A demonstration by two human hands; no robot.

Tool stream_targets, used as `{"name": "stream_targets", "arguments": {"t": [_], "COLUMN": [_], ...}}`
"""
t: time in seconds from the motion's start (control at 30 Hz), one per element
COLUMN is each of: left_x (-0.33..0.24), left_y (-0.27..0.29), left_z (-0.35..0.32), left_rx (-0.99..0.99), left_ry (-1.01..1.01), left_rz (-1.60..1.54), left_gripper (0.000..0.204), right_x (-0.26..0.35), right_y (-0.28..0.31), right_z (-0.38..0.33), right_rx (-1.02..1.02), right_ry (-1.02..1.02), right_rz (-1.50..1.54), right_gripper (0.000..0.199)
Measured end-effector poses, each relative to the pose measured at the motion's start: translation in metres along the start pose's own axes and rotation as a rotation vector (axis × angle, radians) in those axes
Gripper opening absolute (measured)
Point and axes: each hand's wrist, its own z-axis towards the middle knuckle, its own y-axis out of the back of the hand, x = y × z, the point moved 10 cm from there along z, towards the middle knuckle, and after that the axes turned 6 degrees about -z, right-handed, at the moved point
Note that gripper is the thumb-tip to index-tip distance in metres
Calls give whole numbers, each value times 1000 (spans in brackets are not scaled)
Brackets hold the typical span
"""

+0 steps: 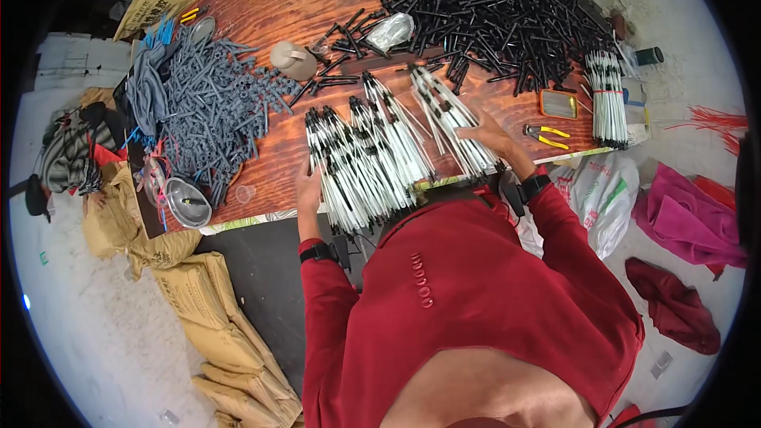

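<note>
Several bundles of thin white rods with black fittings [361, 162] lie side by side along the table's near edge. At their left side rests my left hand [308, 189], its visible fingers stretched along the outermost rods and partly hidden. My right hand [493, 140] has its fingers around the upper right part of a separate bundle of white rods [456, 123], which lies tilted. A narrow gap of wood shows between that bundle and the others.
A large heap of black plastic pieces [507, 12] covers the far right; grey plastic pieces [218, 95] are heaped at left. Nearby are a beige cup-like object [293, 60], yellow-handled pliers [548, 136], an orange-rimmed box [559, 104], a banded rod bundle [606, 103] and a metal bowl [188, 202].
</note>
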Motion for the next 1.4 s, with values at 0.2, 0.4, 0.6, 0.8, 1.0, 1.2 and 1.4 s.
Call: {"name": "stream_targets", "arguments": {"t": [0.2, 0.4, 0.6, 0.8, 1.0, 1.2, 1.4], "left_x": [-7, -8, -5, 7, 3, -4, 0], "left_y": [-4, -2, -3, 1, 2, -5, -6], "left_z": [-16, -20, -21, -22, -24, -23, -24], "left_rx": [60, 60, 68, 32, 18, 25, 23], "left_ry": [376, 390, 390, 359, 348, 368, 347], "left_rz": [-120, -210, -204, -213, -201, -192, -232], "left_gripper": [35, 26, 24, 34, 35, 37, 41], "right_x": [13, 69, 51, 43, 45, 65, 76], "right_y": [29, -6, -86, -125, -104, -93, -99], "right_z": [-20, -20, 12, 14, 17, 10, 0], "right_rx": [-166, -67, -65, 19, 38, 86, 177], "right_ry": [10, -2, 54, 53, 126, 118, 150], "right_rz": [-29, 63, -323, -857, -800, -744, -692], "right_gripper": [85, 73, 46, 42, 38, 35, 34]}}
